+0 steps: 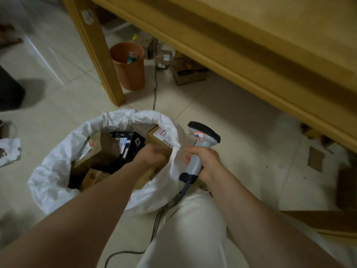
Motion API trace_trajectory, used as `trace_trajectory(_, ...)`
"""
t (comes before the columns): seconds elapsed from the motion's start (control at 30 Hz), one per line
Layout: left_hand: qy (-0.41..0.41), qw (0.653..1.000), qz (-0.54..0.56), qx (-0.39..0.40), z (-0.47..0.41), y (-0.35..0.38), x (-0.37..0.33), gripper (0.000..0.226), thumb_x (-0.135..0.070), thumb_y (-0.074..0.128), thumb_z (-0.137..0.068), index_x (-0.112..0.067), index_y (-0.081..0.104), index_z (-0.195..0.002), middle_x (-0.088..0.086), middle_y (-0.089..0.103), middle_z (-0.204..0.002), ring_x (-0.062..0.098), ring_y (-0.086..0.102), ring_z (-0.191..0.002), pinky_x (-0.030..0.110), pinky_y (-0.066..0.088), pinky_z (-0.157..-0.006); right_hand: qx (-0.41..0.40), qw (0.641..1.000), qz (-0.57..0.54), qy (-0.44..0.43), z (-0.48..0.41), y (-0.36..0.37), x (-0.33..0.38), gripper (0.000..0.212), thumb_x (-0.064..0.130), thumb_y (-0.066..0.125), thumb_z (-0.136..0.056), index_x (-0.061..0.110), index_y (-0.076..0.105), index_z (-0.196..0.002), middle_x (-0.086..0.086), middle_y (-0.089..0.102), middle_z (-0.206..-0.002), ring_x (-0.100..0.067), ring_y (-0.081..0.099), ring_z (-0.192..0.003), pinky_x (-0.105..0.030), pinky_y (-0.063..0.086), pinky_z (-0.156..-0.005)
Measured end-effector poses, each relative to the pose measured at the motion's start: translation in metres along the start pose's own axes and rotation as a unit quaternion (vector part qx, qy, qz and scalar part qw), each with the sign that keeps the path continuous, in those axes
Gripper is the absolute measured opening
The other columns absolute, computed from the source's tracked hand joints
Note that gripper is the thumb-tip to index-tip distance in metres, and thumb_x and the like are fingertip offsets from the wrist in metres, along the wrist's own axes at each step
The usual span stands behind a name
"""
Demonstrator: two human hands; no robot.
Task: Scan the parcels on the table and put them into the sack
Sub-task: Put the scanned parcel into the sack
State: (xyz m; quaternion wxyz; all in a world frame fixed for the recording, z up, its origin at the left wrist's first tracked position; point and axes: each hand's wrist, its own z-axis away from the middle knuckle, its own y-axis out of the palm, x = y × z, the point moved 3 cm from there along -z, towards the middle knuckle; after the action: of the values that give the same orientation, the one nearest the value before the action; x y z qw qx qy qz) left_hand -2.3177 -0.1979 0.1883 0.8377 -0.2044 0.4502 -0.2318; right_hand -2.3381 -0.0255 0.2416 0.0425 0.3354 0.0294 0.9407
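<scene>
The white sack stands open on the tiled floor at lower left of centre, holding several cardboard parcels. The left hand reaches inside, fingers bent down onto a labelled parcel against the sack's right wall; whether they clasp it I cannot tell. Just right of the rim, the right hand grips a grey barcode scanner by its handle. The wooden bench fills the upper right.

Tiled floor under white sack, orange bin, cardboard scraps.
</scene>
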Motion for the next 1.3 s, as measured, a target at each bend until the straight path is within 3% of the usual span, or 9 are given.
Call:
trace_trajectory(0.07, 0.041, 0.994, -0.032, -0.091, 0.013, -0.020, -0.027, 0.050, -0.046, 0.054, -0.073, -0.018, 0.070, -0.112, 0.014, 0.064, -0.123, 0.032, 0.059, -0.114, 0.042, 0.047, -0.099, 0.018, 0.998, -0.062, 0.004, 0.019, -0.008, 0.011, 0.012, -0.002, 0.067, -0.081, -0.001, 0.061, -0.091, -0.020, 0.066, -0.081, -0.028, 0.064, -0.071, -0.042, 0.057, -0.078)
trace_trajectory(0.13, 0.118, 0.971, -0.122, -0.171, 0.031, -0.034, -0.066, 0.058, -0.043, 0.049, -0.077, -0.015, 0.064, -0.126, 0.015, 0.056, -0.135, 0.034, 0.055, -0.119, 0.042, 0.040, -0.104, 0.049, 0.995, -0.083, -0.001, 0.042, -0.015, 0.022, 0.015, 0.008, 0.068, -0.085, -0.001, 0.062, -0.096, -0.019, 0.068, -0.078, -0.028, 0.067, -0.065, -0.038, 0.058, -0.067)
trace_trajectory(0.23, 0.266, 0.903, -0.195, -0.276, 0.061, -0.043, -0.128, 0.058, -0.039, 0.042, -0.078, -0.007, 0.068, -0.118, 0.016, 0.066, -0.116, 0.036, 0.060, -0.106, 0.042, 0.037, -0.100, 0.072, 0.993, -0.090, -0.033, 0.083, -0.025, 0.037, 0.024, 0.018, 0.069, -0.085, 0.002, 0.061, -0.100, -0.015, 0.069, -0.069, -0.024, 0.066, -0.053, -0.029, 0.055, -0.052)
trace_trajectory(0.5, 0.444, 0.813, -0.170, -0.337, 0.159, -0.043, -0.273, 0.042, -0.018, 0.051, -0.079, 0.000, 0.069, -0.112, 0.017, 0.070, -0.104, 0.039, 0.062, -0.098, 0.051, 0.048, -0.091, 0.038, 0.967, -0.096, -0.234, 0.225, -0.096, 0.090, 0.020, 0.004, 0.066, -0.084, 0.006, 0.053, -0.069, -0.007, 0.052, -0.050, -0.016, 0.044, -0.038, -0.023, 0.038, -0.043)
trace_trajectory(0.77, 0.467, 0.840, -0.136, -0.240, 0.213, 0.000, -0.410, 0.048, -0.021, 0.053, -0.095, -0.014, 0.046, -0.142, 0.007, 0.050, -0.141, 0.025, 0.042, -0.130, 0.037, 0.035, -0.106, -0.074, 0.929, -0.161, -0.324, 0.316, -0.211, 0.148, 0.017, 0.005, 0.071, -0.079, 0.007, 0.056, -0.070, -0.004, 0.055, -0.053, -0.015, 0.048, -0.043, -0.025, 0.044, -0.046)
trace_trajectory(1.03, 0.435, 0.852, -0.210, -0.202, 0.171, 0.029, -0.501, 0.040, -0.020, 0.059, -0.088, -0.008, 0.056, -0.126, 0.014, 0.056, -0.124, 0.032, 0.050, -0.115, 0.039, 0.044, -0.089, -0.081, 0.924, -0.189, -0.322, 0.296, -0.262, 0.200, 0.012, 0.000, 0.066, -0.081, 0.002, 0.058, -0.072, -0.007, 0.057, -0.057, -0.016, 0.051, -0.045, -0.027, 0.046, -0.047)
trace_trajectory(1.1, 0.386, 0.865, -0.245, -0.205, 0.151, 0.033, -0.519, 0.058, -0.034, 0.063, -0.084, -0.010, 0.047, -0.135, 0.018, 0.046, -0.136, 0.034, 0.039, -0.128, 0.039, 0.036, -0.102, -0.088, 0.921, -0.190, -0.328, 0.287, -0.269, 0.212, 0.011, -0.001, 0.066, -0.081, 0.000, 0.059, -0.073, -0.008, 0.058, -0.058, -0.017, 0.051, -0.046, -0.029, 0.046, -0.048)
trace_trajectory(1.2, 0.331, 0.883, -0.279, -0.182, 0.130, 0.043, -0.540, 0.091, -0.046, 0.067, -0.081, -0.021, 0.016, -0.152, 0.019, 0.009, -0.157, 0.036, 0.005, -0.146, 0.044, 0.015, -0.117, -0.088, 0.923, -0.180, -0.328, 0.277, -0.277, 0.223, 0.011, -0.002, 0.065, -0.082, 0.000, 0.058, -0.075, -0.007, 0.057, -0.055, -0.016, 0.050, -0.045, -0.028, 0.046, -0.047)
trace_trajectory(1.3, 0.362, 0.855, -0.340, -0.151, 0.112, 0.057, -0.560, 0.095, -0.047, 0.064, -0.083, -0.023, 0.006, -0.155, 0.010, 0.001, -0.161, 0.029, -0.004, -0.148, 0.045, 0.006, -0.120, -0.086, 0.924, -0.179, -0.327, 0.266, -0.284, 0.230, 0.007, -0.002, 0.065, -0.082, 0.001, 0.059, -0.080, -0.006, 0.057, -0.054, -0.015, 0.050, -0.043, -0.026, 0.045, -0.045)
